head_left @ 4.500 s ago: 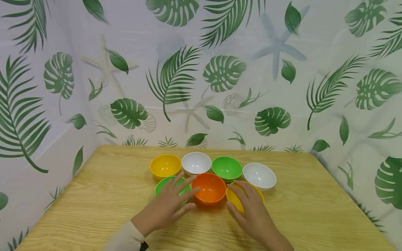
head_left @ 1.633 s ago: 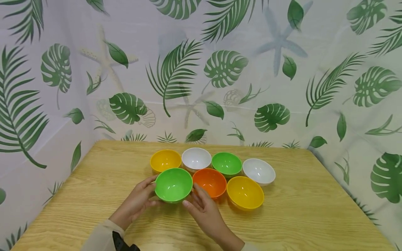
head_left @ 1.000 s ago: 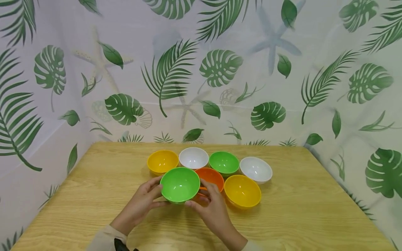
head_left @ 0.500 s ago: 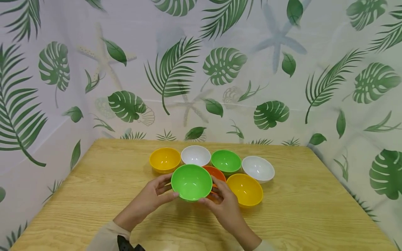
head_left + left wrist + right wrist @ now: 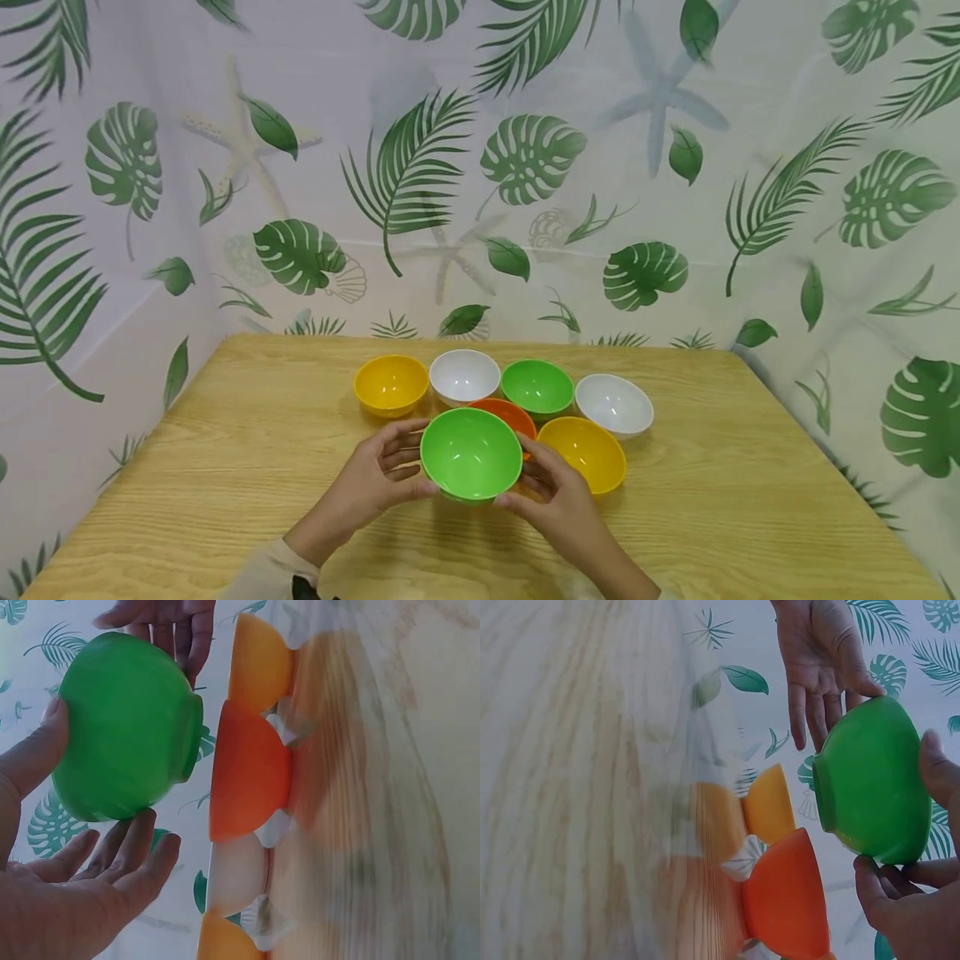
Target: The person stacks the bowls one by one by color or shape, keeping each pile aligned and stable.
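A green bowl (image 5: 471, 454) is held up off the table between both hands, its inside facing the head camera. My left hand (image 5: 378, 477) grips its left side, thumb toward the near rim and fingers behind. On the opposite side my right hand (image 5: 558, 497) grips it the same way. Both wrist views show the green bowl (image 5: 127, 727) raised clear of the wooden surface, with its foot ring visible. Behind it in the head view, an orange bowl (image 5: 517, 414) is partly hidden. Right of that sits a yellow bowl (image 5: 592, 454), close to my right fingers.
Along the back of the wooden table (image 5: 225, 467) stand a yellow bowl (image 5: 391, 385), a white bowl (image 5: 464, 377), another green bowl (image 5: 537, 387) and a second white bowl (image 5: 614, 404). A leaf-patterned cloth (image 5: 450, 183) hangs behind the table.
Earlier the hands hovered over the front bowls. Since then both took the front-left green bowl, lifted it and carried it right, in front of the orange bowl, then slightly nearer the person.
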`<action>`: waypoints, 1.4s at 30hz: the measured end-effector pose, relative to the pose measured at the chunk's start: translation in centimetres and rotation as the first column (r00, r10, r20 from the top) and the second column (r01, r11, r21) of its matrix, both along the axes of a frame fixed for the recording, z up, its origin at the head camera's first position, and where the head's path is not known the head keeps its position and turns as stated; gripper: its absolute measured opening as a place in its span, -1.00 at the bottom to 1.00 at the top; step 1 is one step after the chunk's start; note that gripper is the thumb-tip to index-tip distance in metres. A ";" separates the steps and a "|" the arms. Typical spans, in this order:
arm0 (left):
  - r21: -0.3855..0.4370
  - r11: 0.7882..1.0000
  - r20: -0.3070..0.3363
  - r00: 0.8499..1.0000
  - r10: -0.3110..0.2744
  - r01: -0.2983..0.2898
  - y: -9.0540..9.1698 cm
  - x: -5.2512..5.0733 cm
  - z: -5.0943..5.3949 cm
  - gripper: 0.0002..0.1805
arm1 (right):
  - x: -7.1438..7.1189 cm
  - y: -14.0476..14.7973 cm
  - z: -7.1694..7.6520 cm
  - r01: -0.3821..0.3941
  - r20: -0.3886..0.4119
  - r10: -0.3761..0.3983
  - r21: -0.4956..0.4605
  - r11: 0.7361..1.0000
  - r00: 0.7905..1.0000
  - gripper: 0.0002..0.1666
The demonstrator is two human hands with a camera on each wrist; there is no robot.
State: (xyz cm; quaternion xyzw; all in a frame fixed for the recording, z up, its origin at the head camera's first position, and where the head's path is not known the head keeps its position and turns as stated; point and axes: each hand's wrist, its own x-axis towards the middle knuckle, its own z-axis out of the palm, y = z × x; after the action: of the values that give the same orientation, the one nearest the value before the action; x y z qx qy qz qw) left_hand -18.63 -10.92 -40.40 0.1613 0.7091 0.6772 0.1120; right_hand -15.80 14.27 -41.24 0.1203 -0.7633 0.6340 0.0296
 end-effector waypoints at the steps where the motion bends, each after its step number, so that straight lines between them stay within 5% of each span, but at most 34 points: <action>1: -0.006 1.000 -0.007 1.000 -0.010 0.010 0.1 0.0 0.0 -0.11 | 0.1 0.1 0.0 -0.003 -0.005 0.003 0.010 1.000 1.000 -0.10; 10: -0.022 0.996 -0.078 0.993 -0.087 0.085 1.2 0.2 -0.6 -0.14 | 0.6 0.6 0.0 0.006 -0.025 -0.006 0.013 1.000 1.000 -0.02; 21: 0.004 0.990 -0.069 0.988 -0.137 0.137 2.3 0.7 -0.7 -0.22 | 1.3 2.6 -0.4 0.050 0.006 -0.052 0.171 0.984 0.999 -0.05; 30: 0.016 0.984 -0.052 0.983 -0.178 0.179 2.6 0.8 -0.9 -0.24 | 1.7 3.1 -0.8 0.031 -0.001 -0.031 0.172 0.985 1.000 -0.04; 37: -0.009 0.984 -0.017 0.984 -0.179 0.178 2.8 1.1 -1.2 -0.05 | 2.0 3.6 -0.9 -0.005 0.010 0.004 0.199 0.980 1.000 -0.10; 42: -0.067 0.978 -0.054 0.978 -0.202 0.199 2.7 1.4 -1.6 0.04 | 2.2 4.0 -1.2 -0.062 0.003 0.063 0.197 0.978 0.998 -0.10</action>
State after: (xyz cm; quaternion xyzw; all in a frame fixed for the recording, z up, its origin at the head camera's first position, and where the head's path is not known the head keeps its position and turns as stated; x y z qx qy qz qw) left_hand -17.25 -8.22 -42.02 0.2490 0.7128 0.6351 0.1630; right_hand -13.63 18.22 -42.43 0.1475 -0.8182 0.5557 -0.0014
